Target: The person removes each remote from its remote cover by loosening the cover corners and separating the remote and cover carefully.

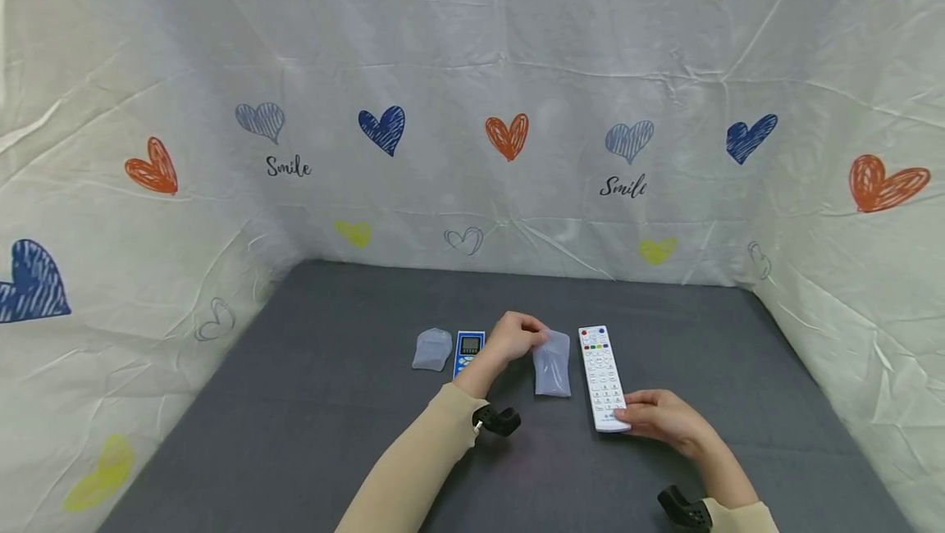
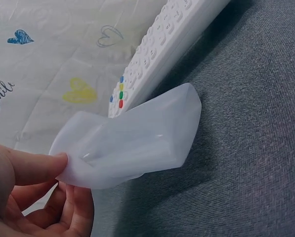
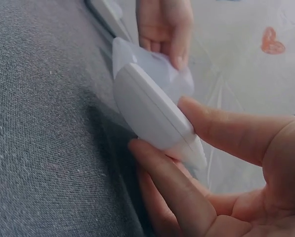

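My left hand [image 1: 515, 338] pinches one end of a translucent silicone sleeve [image 1: 552, 369] between thumb and fingers. In the left wrist view the sleeve [image 2: 132, 138] hangs from that pinch, its far end sticking out toward the lower right of the remote. To its right, my right hand [image 1: 664, 418] grips the lower end of a white remote control [image 1: 601, 377], thumb on one side and fingers beneath. Its buttons face up. From the right wrist, the remote's rounded end [image 3: 152, 108] shows between thumb and fingers, with the sleeve just behind it.
Left of my left hand lies a blue-and-white remote [image 1: 469, 344] with a small screen, partly hidden by the wrist. Beside it is a second translucent sleeve [image 1: 431, 350]. A dark grey cloth [image 1: 332, 402] covers the table, with a heart-printed curtain [image 1: 443, 189] around it.
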Motion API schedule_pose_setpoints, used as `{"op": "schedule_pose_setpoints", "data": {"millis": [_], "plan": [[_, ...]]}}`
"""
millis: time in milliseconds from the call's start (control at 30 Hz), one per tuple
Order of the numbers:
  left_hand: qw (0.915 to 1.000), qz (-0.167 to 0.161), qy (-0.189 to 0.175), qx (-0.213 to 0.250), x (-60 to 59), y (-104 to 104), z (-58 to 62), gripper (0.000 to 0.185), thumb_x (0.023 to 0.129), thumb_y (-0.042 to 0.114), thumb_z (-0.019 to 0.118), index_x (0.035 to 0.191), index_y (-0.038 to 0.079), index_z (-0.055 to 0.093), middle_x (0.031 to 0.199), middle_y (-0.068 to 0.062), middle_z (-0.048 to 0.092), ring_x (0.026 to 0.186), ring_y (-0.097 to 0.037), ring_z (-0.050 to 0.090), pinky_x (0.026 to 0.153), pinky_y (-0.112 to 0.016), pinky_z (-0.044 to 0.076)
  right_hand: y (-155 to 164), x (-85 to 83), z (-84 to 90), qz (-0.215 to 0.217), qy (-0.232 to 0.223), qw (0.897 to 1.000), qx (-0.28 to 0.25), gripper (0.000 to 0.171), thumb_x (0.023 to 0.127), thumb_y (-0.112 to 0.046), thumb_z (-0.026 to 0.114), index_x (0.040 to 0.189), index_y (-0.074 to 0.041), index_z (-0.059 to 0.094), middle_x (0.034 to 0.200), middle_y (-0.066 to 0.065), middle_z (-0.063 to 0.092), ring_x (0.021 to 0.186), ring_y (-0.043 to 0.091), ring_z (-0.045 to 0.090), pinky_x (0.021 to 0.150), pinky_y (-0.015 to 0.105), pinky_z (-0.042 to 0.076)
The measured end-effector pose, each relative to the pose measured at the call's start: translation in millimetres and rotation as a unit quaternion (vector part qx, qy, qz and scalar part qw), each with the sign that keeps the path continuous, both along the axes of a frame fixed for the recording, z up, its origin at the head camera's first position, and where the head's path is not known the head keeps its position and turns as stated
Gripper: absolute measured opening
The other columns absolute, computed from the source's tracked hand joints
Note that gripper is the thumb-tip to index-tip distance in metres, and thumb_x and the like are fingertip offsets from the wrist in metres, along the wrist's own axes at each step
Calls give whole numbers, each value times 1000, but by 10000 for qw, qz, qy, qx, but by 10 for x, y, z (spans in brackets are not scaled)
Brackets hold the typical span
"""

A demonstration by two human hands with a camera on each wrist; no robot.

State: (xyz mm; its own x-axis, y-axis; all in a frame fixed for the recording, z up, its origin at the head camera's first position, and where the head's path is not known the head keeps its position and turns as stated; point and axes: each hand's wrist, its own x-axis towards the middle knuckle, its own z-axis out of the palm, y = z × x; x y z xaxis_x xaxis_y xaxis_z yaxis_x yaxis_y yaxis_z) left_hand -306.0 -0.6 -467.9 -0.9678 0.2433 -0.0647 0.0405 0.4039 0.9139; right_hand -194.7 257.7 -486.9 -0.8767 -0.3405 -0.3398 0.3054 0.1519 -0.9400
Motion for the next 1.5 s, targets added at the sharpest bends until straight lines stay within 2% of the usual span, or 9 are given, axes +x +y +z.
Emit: {"op": "schedule_pose_setpoints", "data": {"millis": [200, 333, 567, 733, 900, 1233, 1333, 1433, 1500], "plan": [[9997, 245, 27, 83, -3, 31, -67, 8, 85, 11, 69, 89, 6, 74, 81, -4, 66, 62, -11, 54, 55, -23, 48, -66, 3, -11, -117, 78, 9998, 118, 59, 87, -10, 67, 122, 26, 37, 94, 6, 66, 88, 12, 65, 83, 32, 55], [9989, 456, 108, 97, 14, 44, -111, 7, 85, 11, 70, 89, 7, 74, 79, -4, 67, 62, -11, 54, 54, -23, 48, -113, 4, -15, -354, 180, 9980, 500, 55, 85, -9, 69, 119, 25, 41, 93, 8, 66, 86, 13, 66, 80, 32, 56], [9968, 760, 228, 28, 40, 69, -177, 7, 83, 12, 72, 89, 7, 73, 82, -5, 68, 65, -12, 57, 56, -25, 50, -198, 7, 43, -969, 517, 9802, 1647, 51, 74, -13, 80, 108, 16, 55, 84, 8, 70, 74, 13, 65, 69, 32, 57], [9956, 906, 205, 132, 63, 82, -209, 7, 83, 12, 72, 89, 7, 73, 83, -6, 68, 65, -12, 58, 57, -25, 51, -222, 12, 58, -1075, 603, 9725, 1978, 43, 72, -14, 82, 99, 10, 59, 79, 4, 68, 70, 11, 62, 65, 30, 56], [9953, 930, 141, 229, 87, 78, -229, 8, 84, 10, 70, 91, 7, 73, 85, -7, 69, 67, -12, 59, 59, -25, 52, -218, 10, 30, -1076, 491, 9706, 2094, 39, 72, -16, 82, 94, 7, 61, 76, 2, 67, 69, 11, 61, 65, 29, 56], [9953, 929, 126, 256, 101, 75, -243, 10, 85, 11, 69, 94, 7, 73, 91, -7, 69, 73, -12, 60, 63, -26, 54, -201, -9, 49, -1083, 490, 9695, 2141, 41, 72, -15, 82, 98, 9, 62, 77, 3, 67, 69, 10, 61, 65, 29, 56], [9954, 890, 115, 322, 121, 58, -220, 12, 86, 11, 68, 97, 5, 72, 92, -9, 69, 74, -14, 61, 64, -27, 54, -198, -4, 47, -1097, 501, 9694, 2139, 40, 75, -15, 80, 100, 10, 62, 79, 5, 67, 70, 11, 62, 66, 30, 57], [9941, 926, 556, 108, 146, 1, -162, 17, 89, 14, 64, 102, 3, 70, 95, -10, 69, 80, -18, 64, 69, -29, 54, -164, -8, 77, -1155, 610, 9645, 2293, 41, 84, -22, 72, 106, 11, 61, 84, 8, 69, 74, 14, 65, 67, 32, 57], [9885, 1004, 1109, -203, 163, -80, -99, 22, 91, 17, 62, 107, 3, 68, 98, -11, 69, 86, -21, 64, 75, -33, 53, -110, -13, 133, -1170, 869, 9523, 2680, 46, 90, -30, 64, 111, 10, 60, 90, 13, 69, 79, 19, 66, 70, 35, 56]]}}
